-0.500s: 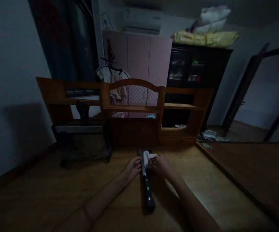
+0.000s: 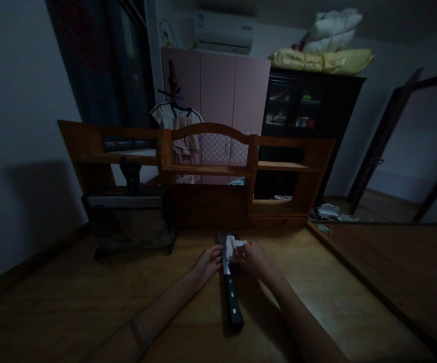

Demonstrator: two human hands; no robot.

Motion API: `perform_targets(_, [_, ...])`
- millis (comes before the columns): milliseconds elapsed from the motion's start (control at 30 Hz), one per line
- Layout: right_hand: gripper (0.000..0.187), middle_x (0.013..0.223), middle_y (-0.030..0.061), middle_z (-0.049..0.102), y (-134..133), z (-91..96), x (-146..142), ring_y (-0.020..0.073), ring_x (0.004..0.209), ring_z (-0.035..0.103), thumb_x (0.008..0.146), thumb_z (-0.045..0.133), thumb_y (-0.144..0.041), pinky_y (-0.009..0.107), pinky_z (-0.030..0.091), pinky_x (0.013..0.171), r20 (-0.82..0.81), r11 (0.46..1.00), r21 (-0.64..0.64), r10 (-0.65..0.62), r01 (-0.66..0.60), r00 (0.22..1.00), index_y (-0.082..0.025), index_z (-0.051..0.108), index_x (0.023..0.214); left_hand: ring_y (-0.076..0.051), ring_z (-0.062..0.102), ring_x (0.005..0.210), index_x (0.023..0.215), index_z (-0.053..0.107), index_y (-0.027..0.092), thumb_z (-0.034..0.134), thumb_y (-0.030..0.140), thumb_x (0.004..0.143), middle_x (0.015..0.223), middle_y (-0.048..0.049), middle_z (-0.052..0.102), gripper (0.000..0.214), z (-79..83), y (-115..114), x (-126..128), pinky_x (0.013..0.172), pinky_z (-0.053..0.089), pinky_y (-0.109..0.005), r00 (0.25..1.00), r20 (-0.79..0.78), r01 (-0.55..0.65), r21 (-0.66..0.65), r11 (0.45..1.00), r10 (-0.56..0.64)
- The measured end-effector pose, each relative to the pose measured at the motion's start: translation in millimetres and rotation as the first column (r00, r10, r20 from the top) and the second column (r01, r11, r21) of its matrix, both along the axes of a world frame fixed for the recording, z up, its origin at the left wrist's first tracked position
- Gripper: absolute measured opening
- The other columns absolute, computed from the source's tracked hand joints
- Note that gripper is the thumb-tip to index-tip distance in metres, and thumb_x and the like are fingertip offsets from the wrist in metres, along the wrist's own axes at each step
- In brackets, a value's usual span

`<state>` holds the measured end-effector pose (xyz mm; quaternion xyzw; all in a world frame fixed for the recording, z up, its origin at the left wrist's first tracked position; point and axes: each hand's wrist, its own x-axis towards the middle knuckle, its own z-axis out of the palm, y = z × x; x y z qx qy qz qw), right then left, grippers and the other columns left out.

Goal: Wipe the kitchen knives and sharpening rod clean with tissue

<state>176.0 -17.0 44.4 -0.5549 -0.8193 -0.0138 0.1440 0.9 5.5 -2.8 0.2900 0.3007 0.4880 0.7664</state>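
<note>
A kitchen knife [image 2: 233,303] with a black riveted handle lies on the wooden tabletop, its handle pointing toward me. The wide blade is mostly covered by my hands and a white tissue. My left hand [image 2: 209,262] has its fingers curled against the blade's left edge, steadying it. In my right hand [image 2: 254,259] the folded white tissue [image 2: 230,247] is pinched and pressed onto the blade's face. The blade's far end shows only dimly past the tissue.
A dark rack [image 2: 129,219] with a black handle [image 2: 130,174] sticking up stands at the left. Behind the hands rises a wooden shelf unit [image 2: 211,170]. A raised wooden edge [image 2: 354,272] runs along the right of the tabletop [image 2: 180,322].
The tissue has shifted very slightly on the blade with my right hand. My left hand and the knife stay in place.
</note>
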Motion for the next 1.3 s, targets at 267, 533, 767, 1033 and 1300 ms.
perform_targets(267, [0.036, 0.082, 0.0099, 0.071, 0, -2.0, 1, 0.0181, 0.075, 0.065, 0.092, 0.039, -0.033, 0.025, 0.032, 0.06, 0.014, 1.0, 0.007, -0.002, 0.002, 1.0, -0.018, 0.071, 0.083, -0.017, 0.064, 0.074, 0.084, 0.058, 0.014, 0.055, 0.016, 0.077, 0.088, -0.0089, 0.067, 0.007, -3.4, 2, 0, 0.066, 0.049, -0.025, 1.0, -0.008, -0.004, -0.002, 1.0, 0.004])
perform_targets(533, [0.034, 0.085, 0.01, 0.071, -2, 1.3, 1, 0.0172, 0.075, 0.064, 0.091, 0.04, -0.033, 0.024, 0.031, 0.058, -0.004, 0.999, -0.033, 0.003, -0.003, 1.0, -0.019, 0.071, 0.088, -0.017, 0.064, 0.074, 0.084, 0.059, 0.014, 0.054, 0.017, 0.079, 0.084, -0.0074, 0.067, 0.008, -3.5, 3, 1, 0.063, 0.049, -0.025, 1.0, -0.016, 0.004, 0.004, 1.0, -0.004])
perform_targets(767, [0.035, 0.088, 0.0101, 0.071, -3, 3.4, 0, 0.018, 0.08, 0.064, 0.092, 0.039, -0.034, 0.025, 0.032, 0.061, 0.017, 0.999, -0.048, -0.01, 0.011, 1.0, -0.018, 0.07, 0.089, -0.016, 0.063, 0.072, 0.084, 0.059, 0.014, 0.054, 0.017, 0.079, 0.086, -0.0079, 0.067, 0.008, -2.4, 0, 1, 0.062, 0.049, -0.024, 1.0, -0.016, 0.004, 0.033, 0.999, -0.004])
perform_targets(1033, [0.029, 0.087, 0.0086, 0.07, -6, 6.9, 0, 0.0169, 0.079, 0.064, 0.091, 0.042, -0.03, 0.025, 0.03, 0.059, 0.032, 0.998, -0.058, 0.022, -0.02, 0.999, -0.019, 0.068, 0.089, -0.014, 0.063, 0.071, 0.085, 0.058, 0.013, 0.055, 0.014, 0.077, 0.086, -0.0075, 0.067, 0.009, 4.3, -3, 3, 0.062, 0.048, -0.023, 0.999, -0.049, -0.014, 0.015, 1.0, 0.015])
perform_targets(1300, [0.028, 0.082, 0.0076, 0.07, -5, 8.4, 0, 0.0157, 0.074, 0.063, 0.089, 0.041, -0.026, 0.026, 0.027, 0.057, 0.06, 0.996, -0.055, 0.066, -0.063, 0.996, -0.018, 0.067, 0.083, -0.013, 0.062, 0.07, 0.084, 0.058, 0.014, 0.058, 0.01, 0.073, 0.081, -0.0047, 0.066, 0.011, 3.9, -4, 5, 0.062, 0.048, -0.022, 0.997, -0.06, -0.04, 0.067, 0.997, 0.044])
